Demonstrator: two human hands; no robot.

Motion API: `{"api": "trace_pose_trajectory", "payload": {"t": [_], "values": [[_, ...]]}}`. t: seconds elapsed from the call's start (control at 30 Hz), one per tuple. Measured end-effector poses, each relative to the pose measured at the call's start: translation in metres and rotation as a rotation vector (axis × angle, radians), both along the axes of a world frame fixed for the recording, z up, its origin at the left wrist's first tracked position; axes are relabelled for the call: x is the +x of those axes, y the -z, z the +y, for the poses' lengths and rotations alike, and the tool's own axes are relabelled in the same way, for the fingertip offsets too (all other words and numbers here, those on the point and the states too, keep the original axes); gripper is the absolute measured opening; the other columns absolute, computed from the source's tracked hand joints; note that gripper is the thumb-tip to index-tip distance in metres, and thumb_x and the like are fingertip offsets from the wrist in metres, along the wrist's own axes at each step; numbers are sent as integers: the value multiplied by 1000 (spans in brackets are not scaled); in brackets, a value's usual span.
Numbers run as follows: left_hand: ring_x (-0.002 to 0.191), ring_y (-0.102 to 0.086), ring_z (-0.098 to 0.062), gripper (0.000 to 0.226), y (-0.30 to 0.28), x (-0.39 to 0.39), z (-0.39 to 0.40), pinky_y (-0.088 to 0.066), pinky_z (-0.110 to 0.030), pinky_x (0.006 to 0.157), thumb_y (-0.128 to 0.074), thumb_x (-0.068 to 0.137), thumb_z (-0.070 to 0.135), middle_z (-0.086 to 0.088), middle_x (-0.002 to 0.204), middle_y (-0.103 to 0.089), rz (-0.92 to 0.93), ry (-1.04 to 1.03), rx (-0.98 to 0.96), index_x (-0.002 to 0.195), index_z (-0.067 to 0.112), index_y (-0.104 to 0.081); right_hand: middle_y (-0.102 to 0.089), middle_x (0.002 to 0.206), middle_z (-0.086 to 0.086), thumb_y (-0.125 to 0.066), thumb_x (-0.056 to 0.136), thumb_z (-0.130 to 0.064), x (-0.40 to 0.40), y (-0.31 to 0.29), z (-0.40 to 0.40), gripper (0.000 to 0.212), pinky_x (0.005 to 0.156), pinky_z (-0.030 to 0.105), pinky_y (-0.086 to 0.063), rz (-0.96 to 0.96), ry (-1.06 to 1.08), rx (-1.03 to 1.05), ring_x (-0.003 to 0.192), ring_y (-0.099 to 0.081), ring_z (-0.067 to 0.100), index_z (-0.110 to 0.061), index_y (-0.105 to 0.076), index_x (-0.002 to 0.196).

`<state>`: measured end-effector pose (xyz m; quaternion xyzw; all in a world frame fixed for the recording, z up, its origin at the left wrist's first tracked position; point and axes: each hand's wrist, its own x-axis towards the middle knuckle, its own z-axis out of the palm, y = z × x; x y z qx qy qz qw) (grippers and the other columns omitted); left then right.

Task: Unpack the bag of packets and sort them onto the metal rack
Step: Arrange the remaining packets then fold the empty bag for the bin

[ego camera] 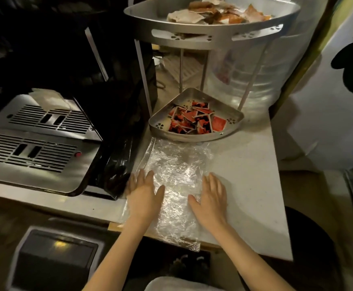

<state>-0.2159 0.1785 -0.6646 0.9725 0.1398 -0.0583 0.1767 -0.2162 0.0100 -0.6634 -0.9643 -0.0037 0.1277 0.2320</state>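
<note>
A clear, crinkled plastic bag (175, 177) lies flat on the white counter (247, 164), with no packets visible inside it. My left hand (143, 195) presses flat on its left edge and my right hand (210, 199) presses flat on its right side, fingers straight. Behind the bag stands the two-tier metal rack (213, 33). Its lower tray (160, 122) holds several red and black packets (194, 119). Its upper tray holds several white and orange packets (219, 12).
A steel machine with slotted grilles (34, 143) fills the left of the counter, with black plastic film (116, 156) beside it. A white-lidded bin (55, 255) stands below at the front left. A white panel (329, 122) rises at the right.
</note>
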Motion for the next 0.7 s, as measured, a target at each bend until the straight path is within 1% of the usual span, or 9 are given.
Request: {"api": "trace_pose_trajectory", "payload": {"t": [0.1,0.17,0.27,0.33,0.4,0.47,0.53,0.63,0.7], "values": [[128,-34,-39,55,-5,-1,-3,-37,-52,100,-55,85,31,-18,142,-36,-86,-52,-87,134,12,-39,-11,157,5,-47,91,-34,0,-4,-1,61,118,37,-2,-23,30,84,144,-4,22,-17,-23,145],[119,-44,-38,54,-11,-1,-4,-43,-46,94,-57,85,19,-19,140,-35,-156,-105,-230,135,10,-37,-30,152,3,-51,90,-25,-1,-8,-4,56,115,34,-15,-86,50,163,141,-19,21,-21,-30,142],[107,-53,-29,54,-21,3,-3,-45,-36,84,-57,83,7,-15,135,-43,-185,-271,-545,133,13,-36,-53,128,2,-52,90,-16,0,-16,-10,59,90,28,-43,-57,134,376,117,-48,20,-25,-27,144],[96,-56,-21,60,-30,11,-2,-48,-34,81,-57,82,2,-10,128,-50,-122,-443,-785,135,16,-33,-57,103,5,-52,90,-12,5,-20,-14,65,68,30,-50,80,270,645,87,-57,19,-28,-20,145],[93,-53,-20,56,-36,21,3,-46,-30,77,-56,81,-2,-5,108,-55,-35,-502,-968,132,11,-37,-54,102,7,-56,88,-10,11,-21,-19,71,70,34,-50,183,413,863,84,-56,20,-28,-17,144],[83,-51,-18,29,-43,25,8,-41,-25,65,-56,82,-2,-6,94,-52,98,-447,-1124,110,8,-54,-50,109,6,-58,86,-7,16,-22,-25,73,71,28,-46,231,502,958,80,-55,19,-25,-18,144],[67,-47,-15,11,-49,27,8,-37,-26,62,-53,85,1,-6,80,-51,217,-384,-1209,89,11,-55,-52,113,4,-61,84,-5,20,-25,-34,67,74,29,-48,264,579,1030,73,-59,16,-19,-29,140],[63,-46,-14,32,-51,30,9,-43,-30,58,-51,88,3,-5,76,-49,300,-338,-1320,112,21,-40,-64,81,8,-66,79,-2,28,-38,-50,27,54,19,-48,347,615,1143,57,-61,11,-10,-59,104],[55,-48,-13,40,-52,30,6,-45,-28,50,-48,89,1,-3,65,-50,335,-258,-1404,122,19,-36,-62,64,6,-63,80,1,35,-46,-61,5,43,16,-46,418,588,1189,48,-58,10,-4,-62,79]]}}
